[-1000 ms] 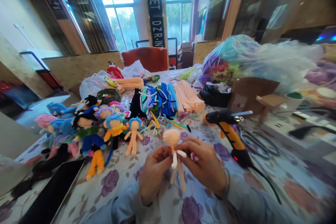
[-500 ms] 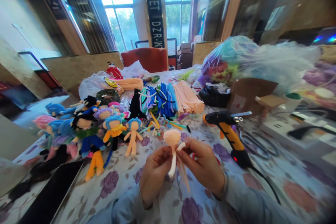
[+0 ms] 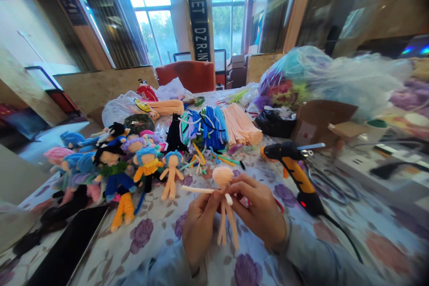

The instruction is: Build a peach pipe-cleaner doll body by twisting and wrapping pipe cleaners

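Note:
A peach pipe-cleaner doll (image 3: 222, 177) with a round wound head hangs upright between my two hands, its thin pipe-cleaner strands dangling below. A white pipe cleaner (image 3: 197, 190) crosses the doll just under the head; one length sticks out to the left and the other end bends downward near my right fingers. My left hand (image 3: 201, 225) is closed, thumb and finger pinching the doll and white strip at the neck. My right hand (image 3: 258, 208) is also closed, with its fingertips at the doll's right side by the short white end. Its exact grip is partly hidden.
A yellow-black glue gun (image 3: 296, 174) with a lit red light stands right, its cord trailing forward. Finished dolls (image 3: 114, 167) crowd the left beside a black flat device (image 3: 70, 246). Bundled pipe cleaners (image 3: 209, 127) lie behind, and a cardboard box (image 3: 323, 120) stands back right.
The white pipe cleaner has swung from hanging down in front to sticking out left across the neck. My left hand has shifted slightly; the doll's lower strands now show apart.

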Available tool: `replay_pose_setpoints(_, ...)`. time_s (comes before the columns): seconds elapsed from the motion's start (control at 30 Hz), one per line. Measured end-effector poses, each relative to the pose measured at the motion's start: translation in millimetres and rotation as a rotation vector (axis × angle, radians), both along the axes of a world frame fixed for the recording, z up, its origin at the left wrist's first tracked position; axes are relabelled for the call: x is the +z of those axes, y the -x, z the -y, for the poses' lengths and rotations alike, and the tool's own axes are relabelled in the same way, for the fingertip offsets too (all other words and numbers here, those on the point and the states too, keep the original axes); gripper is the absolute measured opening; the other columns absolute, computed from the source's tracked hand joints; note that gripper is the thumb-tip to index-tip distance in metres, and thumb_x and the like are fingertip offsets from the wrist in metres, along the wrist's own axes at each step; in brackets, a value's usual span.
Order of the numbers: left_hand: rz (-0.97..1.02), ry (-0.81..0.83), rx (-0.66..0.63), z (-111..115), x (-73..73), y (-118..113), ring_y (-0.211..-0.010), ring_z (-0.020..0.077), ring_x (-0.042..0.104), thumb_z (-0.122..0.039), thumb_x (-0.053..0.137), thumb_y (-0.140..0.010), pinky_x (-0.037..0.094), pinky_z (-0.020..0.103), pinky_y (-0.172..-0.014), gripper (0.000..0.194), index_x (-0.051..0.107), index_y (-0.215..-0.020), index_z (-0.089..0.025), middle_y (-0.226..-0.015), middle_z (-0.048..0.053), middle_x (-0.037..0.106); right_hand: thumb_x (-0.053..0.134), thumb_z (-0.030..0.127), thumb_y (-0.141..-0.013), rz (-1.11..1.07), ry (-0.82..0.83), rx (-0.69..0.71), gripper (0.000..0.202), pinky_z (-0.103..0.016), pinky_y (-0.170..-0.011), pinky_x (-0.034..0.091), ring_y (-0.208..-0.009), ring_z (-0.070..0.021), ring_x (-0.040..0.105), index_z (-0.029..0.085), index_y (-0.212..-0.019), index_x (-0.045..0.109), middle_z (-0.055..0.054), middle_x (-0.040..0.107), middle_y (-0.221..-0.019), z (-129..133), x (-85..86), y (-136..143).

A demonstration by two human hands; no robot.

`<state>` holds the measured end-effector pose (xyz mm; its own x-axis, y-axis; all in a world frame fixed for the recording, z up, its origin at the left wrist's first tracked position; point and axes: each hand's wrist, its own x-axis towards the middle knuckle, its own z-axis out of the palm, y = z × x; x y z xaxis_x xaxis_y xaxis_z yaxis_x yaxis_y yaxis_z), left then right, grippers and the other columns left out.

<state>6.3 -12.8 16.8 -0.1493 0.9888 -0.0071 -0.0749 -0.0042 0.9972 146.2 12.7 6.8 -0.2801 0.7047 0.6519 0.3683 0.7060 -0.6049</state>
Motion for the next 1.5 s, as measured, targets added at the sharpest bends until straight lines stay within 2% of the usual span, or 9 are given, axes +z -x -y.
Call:
replay_pose_setpoints(0.37, 0.209, 0.107, -0.018, -2.7, -12.4, -1.0, -0.054, 0.0113, 0.057, -0.039, 0.071, -0.067, 0.042, 0.019, -0.05, 0.022, 0.072, -0.073, -0.017, -0.06, -0.001, 0.067, 0.057, 0.016, -0.083, -0.072, -0.034, -0.006, 0.011, -0.028, -0.067, 0.046, -0.077, -0.0168, 0.059, 0.02, -0.08, 0.066, -0.004, 0.062, -0.081, 1.7, 6.1, 0.1)
replay_pose_setpoints(0.57, 0.187, 0.051, -0.047, -5.4, -19.9, 3.5, -0.069, 0.0163, 0.063, -0.035, 0.067, -0.073, 0.048, 0.024, -0.065, 0.02, 0.072, -0.08, -0.018, -0.073, 0.003, 0.071, 0.061, 0.022, -0.081, -0.257, 0.23, 0.04, 0.008, -0.025, -0.057, 0.044, -0.065, -0.0139, 0.054, 0.019, -0.074, 0.064, -0.002, 0.056, -0.073, 1.9, 6.2, 5.5)
replay_pose_setpoints(0.77, 0.112, -0.044, 0.038, -5.3, -12.7, 4.7, -0.07, 0.0179, 0.061, -0.028, 0.069, -0.07, 0.048, 0.027, -0.067, 0.013, 0.074, -0.076, -0.018, -0.074, 0.003, 0.071, 0.059, 0.029, -0.082, -0.417, 0.471, 0.122, 0.015, -0.022, -0.05, 0.039, -0.056, -0.0113, 0.048, 0.018, -0.072, 0.058, 0.002, 0.052, -0.064, 0.7, 1.7, 7.7)
replay_pose_setpoints(0.87, 0.071, -0.062, 0.058, -5.0, -6.7, 3.8, -0.068, 0.018, 0.061, -0.024, 0.068, -0.068, 0.048, 0.026, -0.065, 0.008, 0.075, -0.07, -0.02, -0.07, 0.001, 0.071, 0.059, 0.024, -0.08, -0.354, 0.424, 0.118, 0.01, -0.023, -0.052, 0.04, -0.058, -0.0113, 0.048, 0.018, -0.073, 0.055, 0.002, 0.051, -0.066, 2.8, 3.0, 7.7)
replay_pose_setpoints(1.0, -0.022, -0.068, 0.041, -5.0, -3.1, 3.8, -0.072, 0.0193, 0.063, -0.022, 0.066, -0.071, 0.048, 0.026, -0.067, 0.01, 0.076, -0.072, -0.02, -0.068, 0.001, 0.072, 0.066, 0.019, -0.072, -0.237, 0.24, 0.052, 0.014, -0.024, -0.054, 0.04, -0.058, -0.0112, 0.047, 0.019, -0.078, 0.054, 0.003, 0.051, -0.07, 6.0, 4.9, 7.9)
replay_pose_setpoints(1.1, -0.082, -0.099, -0.021, -4.8, -3.9, 4.5, -0.069, 0.0184, 0.063, -0.023, 0.063, -0.074, 0.048, 0.026, -0.068, 0.013, 0.076, -0.077, -0.02, -0.071, 0.001, 0.073, 0.064, 0.019, -0.076, -0.169, 0.133, 0.06, 0.008, -0.025, -0.058, 0.042, -0.064, -0.0121, 0.05, 0.02, -0.082, 0.059, 0.0, 0.054, -0.078, 6.0, 4.7, 7.3)
replay_pose_setpoints(1.2, -0.102, -0.108, -0.003, -4.7, -5.4, 4.9, -0.067, 0.0182, 0.062, -0.023, 0.063, -0.074, 0.047, 0.026, -0.066, 0.014, 0.076, -0.075, -0.018, -0.069, 0.002, 0.072, 0.058, 0.021, -0.082, -0.192, 0.149, 0.055, 0.006, -0.026, -0.062, 0.044, -0.069, -0.0135, 0.054, 0.019, -0.078, 0.06, -0.002, 0.057, -0.08, 4.0, 3.2, 6.7)
replay_pose_setpoints(1.27, -0.086, -0.084, 0.009, -4.8, -6.3, 5.1, -0.064, 0.0181, 0.061, -0.026, 0.063, -0.074, 0.047, 0.026, -0.063, 0.015, 0.076, -0.076, -0.017, -0.065, 0.002, 0.071, 0.056, 0.026, -0.084, -0.277, 0.246, 0.065, 0.012, -0.026, -0.06, 0.045, -0.067, -0.0137, 0.055, 0.019, -0.076, 0.059, -0.002, 0.058, -0.074, 1.8, 1.3, 7.1)
replay_pose_setpoints(1.5, 0.035, -0.063, 0.019, -4.9, -10.6, 4.4, -0.069, 0.0189, 0.062, -0.031, 0.065, -0.073, 0.048, 0.028, -0.067, 0.019, 0.075, -0.078, -0.016, -0.071, 0.003, 0.072, 0.066, 0.042, -0.076, -0.696, 0.875, 0.308, 0.027, -0.021, -0.05, 0.043, -0.053, -0.0094, 0.054, 0.015, -0.077, 0.06, 0.001, 0.059, -0.068, -8.3, -8.8, 10.6)
